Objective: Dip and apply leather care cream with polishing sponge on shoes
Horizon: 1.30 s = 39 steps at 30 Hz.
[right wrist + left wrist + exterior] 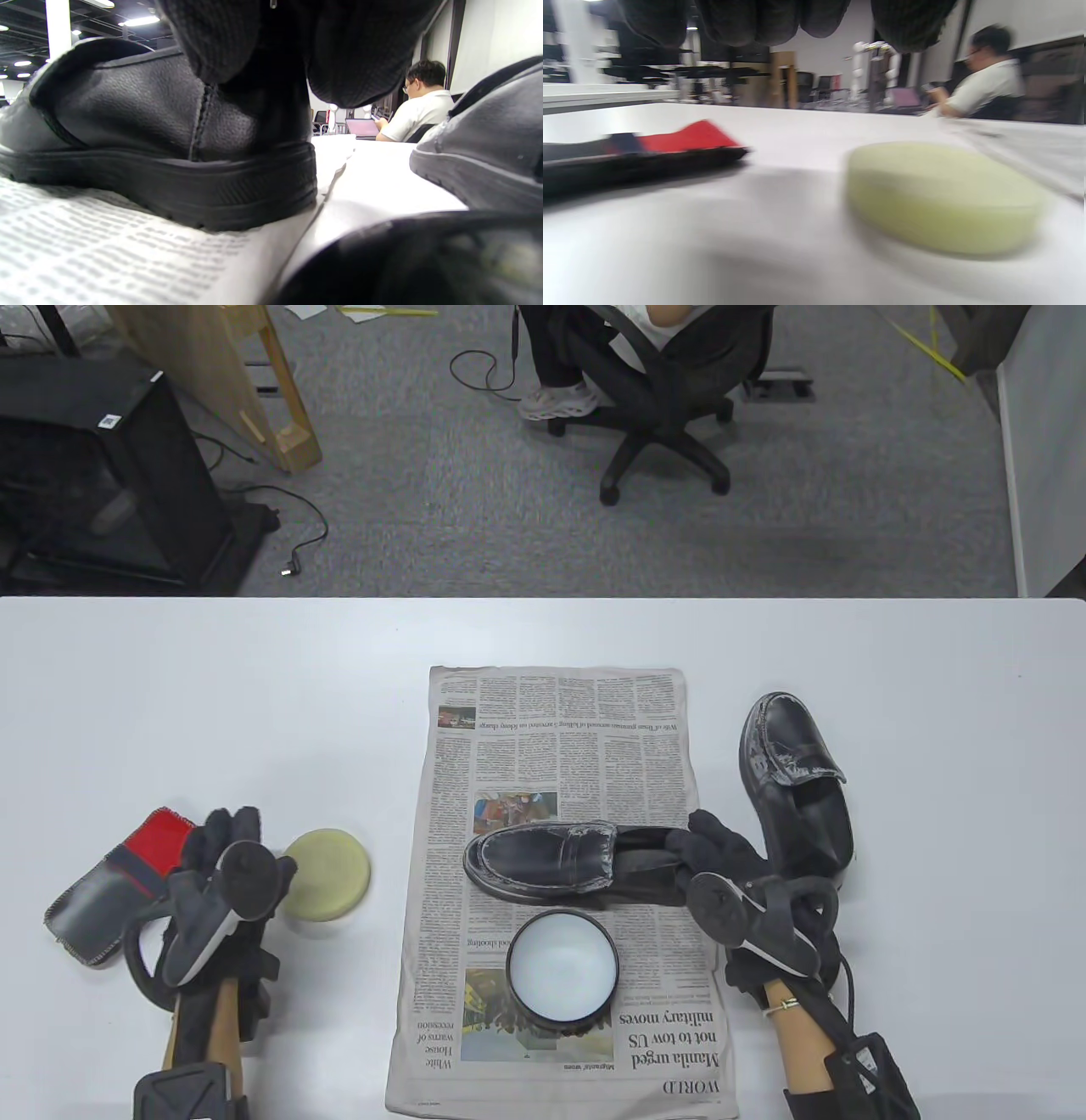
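Observation:
A black loafer (543, 861) streaked with white cream lies on the newspaper (560, 712), toe to the left. My right hand (708, 844) grips its heel; in the right wrist view the fingers (220, 38) press on the heel of the shoe (127, 106). An open round tin of white cream (562, 971) stands just in front of the shoe. A pale yellow round sponge (327, 872) lies on the table left of the paper. My left hand (237, 836) hovers right beside it, empty; its fingers (755, 21) hang above the sponge (941, 199), not touching it.
A second black loafer (797, 789), also smeared with cream, stands to the right of the paper, close to my right hand (488, 140). A red and grey cloth (119, 882) lies left of my left hand. A person sits on an office chair (670, 407) beyond the table.

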Each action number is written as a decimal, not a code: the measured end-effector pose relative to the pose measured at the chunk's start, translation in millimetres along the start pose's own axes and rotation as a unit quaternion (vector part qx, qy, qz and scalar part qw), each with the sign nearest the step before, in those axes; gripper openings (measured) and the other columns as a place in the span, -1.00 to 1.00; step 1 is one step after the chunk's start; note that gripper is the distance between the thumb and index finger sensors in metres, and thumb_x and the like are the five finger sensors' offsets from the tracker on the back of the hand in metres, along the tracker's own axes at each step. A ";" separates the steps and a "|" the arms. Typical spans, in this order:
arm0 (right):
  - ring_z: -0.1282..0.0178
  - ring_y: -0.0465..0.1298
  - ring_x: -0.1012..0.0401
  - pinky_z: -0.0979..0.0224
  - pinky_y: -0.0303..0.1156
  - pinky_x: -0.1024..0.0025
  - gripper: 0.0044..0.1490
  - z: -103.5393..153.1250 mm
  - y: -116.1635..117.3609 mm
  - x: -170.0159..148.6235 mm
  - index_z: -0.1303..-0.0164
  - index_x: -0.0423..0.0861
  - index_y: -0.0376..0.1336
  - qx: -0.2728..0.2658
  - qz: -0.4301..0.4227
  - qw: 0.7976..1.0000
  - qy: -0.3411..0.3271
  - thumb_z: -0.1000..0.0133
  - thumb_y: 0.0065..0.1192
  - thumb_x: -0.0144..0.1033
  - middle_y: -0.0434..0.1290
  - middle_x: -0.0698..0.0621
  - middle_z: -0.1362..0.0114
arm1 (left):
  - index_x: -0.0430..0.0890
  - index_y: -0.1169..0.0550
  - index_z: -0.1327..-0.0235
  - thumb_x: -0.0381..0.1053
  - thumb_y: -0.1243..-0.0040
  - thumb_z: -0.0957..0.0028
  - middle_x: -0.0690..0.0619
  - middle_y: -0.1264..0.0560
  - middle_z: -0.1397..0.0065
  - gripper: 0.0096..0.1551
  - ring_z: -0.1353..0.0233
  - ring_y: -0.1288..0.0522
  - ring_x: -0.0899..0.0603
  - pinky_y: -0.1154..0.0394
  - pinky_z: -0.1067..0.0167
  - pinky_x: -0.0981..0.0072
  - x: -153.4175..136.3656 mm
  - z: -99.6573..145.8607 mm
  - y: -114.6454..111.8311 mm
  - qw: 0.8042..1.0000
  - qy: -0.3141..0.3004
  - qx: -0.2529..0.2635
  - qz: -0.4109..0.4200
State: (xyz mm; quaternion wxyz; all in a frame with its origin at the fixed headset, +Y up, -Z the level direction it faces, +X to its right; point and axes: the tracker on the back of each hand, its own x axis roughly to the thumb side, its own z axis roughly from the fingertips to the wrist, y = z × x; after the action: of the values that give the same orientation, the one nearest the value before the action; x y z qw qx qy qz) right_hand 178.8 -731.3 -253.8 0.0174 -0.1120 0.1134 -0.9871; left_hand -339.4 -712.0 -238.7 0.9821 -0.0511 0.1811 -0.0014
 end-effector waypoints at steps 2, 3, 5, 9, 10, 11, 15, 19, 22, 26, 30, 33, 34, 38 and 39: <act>-0.50 0.53 0.09 -0.39 0.58 0.37 -0.24 0.4 0.3 -0.6 -0.57 0.25 0.01 0.006 0.006 1.000 0.003 -0.14 0.16 0.00 0.24 0.08 -0.69 | -0.07 -0.07 -0.79 0.26 -0.07 -0.23 -0.24 -0.04 -0.85 -0.05 -0.73 -0.06 -0.40 -0.16 -0.54 -0.41 -22.4 -10.3 -8.6 0.998 0.050 -0.023 -0.005; -0.50 0.53 0.09 -0.39 0.58 0.37 -0.25 0.0 0.6 -1.4 -0.56 0.25 0.01 0.011 0.000 1.000 0.006 -0.15 0.15 -0.01 0.23 0.09 -0.69 | -0.08 -0.06 -0.79 0.26 -0.08 -0.23 -0.25 -0.03 -0.85 -0.04 -0.73 -0.05 -0.41 -0.15 -0.54 -0.41 -36.3 -16.2 -15.9 0.996 0.077 -0.045 0.012; -0.50 0.53 0.09 -0.39 0.57 0.37 -0.29 -0.1 1.1 -2.4 -0.54 0.26 0.02 0.015 -0.013 1.000 0.010 -0.16 0.14 -0.02 0.23 0.10 -0.69 | -0.10 -0.04 -0.80 0.25 -0.09 -0.23 -0.27 0.01 -0.85 -0.02 -0.73 -0.01 -0.42 -0.13 -0.54 -0.42 -55.5 -22.5 -30.0 0.989 0.111 -0.077 0.057; -0.50 0.53 0.12 -0.39 0.57 0.39 -0.32 -0.7 1.1 -3.7 -0.50 0.27 0.02 0.021 -0.021 0.999 0.012 -0.17 0.13 -0.01 0.22 0.13 -0.69 | -0.11 -0.02 -0.80 0.24 -0.10 -0.24 -0.27 0.05 -0.85 -0.01 -0.72 0.04 -0.42 -0.09 -0.56 -0.39 -78.2 -26.5 -50.8 0.976 0.159 -0.125 0.077; -0.50 0.53 0.12 -0.39 0.57 0.40 -0.33 -1.0 1.2 -4.4 -0.49 0.27 0.02 0.025 -0.027 0.999 0.014 -0.17 0.13 -0.01 0.22 0.13 -0.68 | -0.09 -0.02 -0.80 0.24 -0.10 -0.25 -0.23 0.06 -0.85 -0.02 -0.73 0.05 -0.40 -0.05 -0.57 -0.37 -81.4 -26.5 -53.9 0.974 0.166 -0.132 0.073; -0.50 0.52 0.13 -0.38 0.57 0.41 -0.35 -1.2 1.4 -4.9 -0.47 0.27 0.03 0.027 -0.031 0.999 0.016 -0.17 0.13 -0.01 0.22 0.12 -0.68 | -0.06 -0.02 -0.79 0.22 -0.10 -0.25 -0.20 0.08 -0.85 -0.05 -0.73 0.06 -0.38 -0.04 -0.58 -0.35 -82.6 -26.6 -54.6 0.974 0.171 -0.132 0.071; -0.51 0.51 0.15 -0.38 0.57 0.46 -0.34 -1.7 1.7 -6.5 -0.49 0.27 0.01 0.034 -0.039 0.998 0.020 -0.18 0.12 0.00 0.21 0.10 -0.68 | 0.03 -0.10 -0.75 0.17 -0.11 -0.28 -0.10 -0.03 -0.84 -0.17 -0.74 -0.05 -0.30 -0.13 -0.59 -0.26 -82.5 -28.7 -53.2 0.974 0.196 -0.113 0.033; -0.52 0.50 0.15 -0.37 0.58 0.46 -0.34 -2.0 1.8 -7.6 -0.48 0.27 0.01 0.038 -0.046 0.998 0.025 -0.18 0.12 0.01 0.22 0.10 -0.68 | 0.08 -0.18 -0.69 0.14 -0.03 -0.32 -0.03 -0.12 -0.81 -0.32 -0.71 -0.15 -0.24 -0.22 -0.58 -0.19 -81.0 -29.3 -52.2 0.973 0.208 -0.097 0.006; -0.53 0.50 0.14 -0.37 0.58 0.44 -0.34 -2.4 2.0 -8.6 -0.48 0.25 0.02 0.042 -0.059 0.997 0.027 -0.18 0.12 0.01 0.23 0.08 -0.67 | 0.02 -0.26 -0.66 0.09 0.01 -0.35 -0.07 -0.22 -0.77 -0.39 -0.67 -0.23 -0.27 -0.26 -0.54 -0.21 -82.0 -27.0 -45.3 0.974 0.209 -0.081 0.028; -0.59 0.42 0.00 -0.45 0.51 0.18 -0.29 -2.0 3.3 -8.1 -0.53 0.22 0.00 0.051 -0.071 0.996 0.025 -0.17 0.10 0.07 0.20 0.02 -0.70 | -0.10 -0.33 -0.63 0.05 0.01 -0.36 -0.15 -0.32 -0.71 -0.41 -0.61 -0.30 -0.32 -0.28 -0.49 -0.24 -74.8 -17.2 -26.2 0.980 0.184 -0.022 0.076; -0.67 0.28 -0.13 -0.52 0.41 0.00 -0.22 0.4 -0.2 -2.8 -0.59 0.15 0.03 0.041 -0.072 0.996 0.014 -0.15 0.10 0.10 0.13 -0.10 -0.75 | -0.17 -0.34 -0.61 0.02 0.01 -0.36 -0.22 -0.34 -0.67 -0.41 -0.56 -0.34 -0.36 -0.31 -0.44 -0.24 -29.5 1.8 6.9 0.988 0.061 0.063 0.128; -0.67 0.30 -0.11 -0.52 0.41 0.02 -0.13 0.9 -2.7 4.2 -0.67 0.09 -0.02 0.034 -0.048 0.998 -0.001 -0.16 0.10 0.09 0.12 -0.07 -0.75 | -0.14 -0.31 -0.62 0.03 0.02 -0.37 -0.20 -0.33 -0.68 -0.41 -0.56 -0.35 -0.33 -0.34 -0.44 -0.20 25.6 23.5 24.4 0.984 -0.056 0.111 0.128; -0.65 0.32 -0.09 -0.52 0.42 0.04 -0.17 0.9 -1.5 6.5 -0.65 0.11 0.01 0.039 -0.037 0.999 -0.005 -0.16 0.10 0.08 0.13 -0.07 -0.75 | -0.14 -0.30 -0.62 0.03 0.03 -0.37 -0.19 -0.33 -0.67 -0.41 -0.56 -0.35 -0.32 -0.34 -0.44 -0.20 51.9 32.9 27.9 0.978 -0.109 0.123 0.131; -0.60 0.41 -0.01 -0.47 0.50 0.23 -0.23 0.5 2.3 5.6 -0.62 0.15 -0.02 0.045 -0.025 0.999 0.003 -0.19 0.08 0.05 0.11 -0.05 -0.74 | -0.11 -0.29 -0.62 0.03 0.04 -0.36 -0.17 -0.33 -0.68 -0.41 -0.56 -0.36 -0.30 -0.35 -0.45 -0.18 140.9 61.6 28.4 0.948 -0.275 0.098 0.123; -0.59 0.42 -0.02 -0.45 0.51 0.26 -0.24 0.1 2.5 5.2 -0.62 0.15 -0.02 0.046 -0.035 0.998 0.005 -0.20 0.07 0.04 0.10 -0.05 -0.74 | -0.11 -0.29 -0.62 0.03 0.03 -0.36 -0.18 -0.33 -0.68 -0.41 -0.56 -0.36 -0.30 -0.35 -0.45 -0.18 163.2 68.6 26.7 0.943 -0.303 0.084 0.111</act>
State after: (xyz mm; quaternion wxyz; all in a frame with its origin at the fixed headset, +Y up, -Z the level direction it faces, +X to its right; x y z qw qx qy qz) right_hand 173.8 -734.0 -253.2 -0.0126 -0.1102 0.0639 -0.9918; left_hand -162.9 -682.1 -235.7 0.9852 0.0536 -0.1215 0.1080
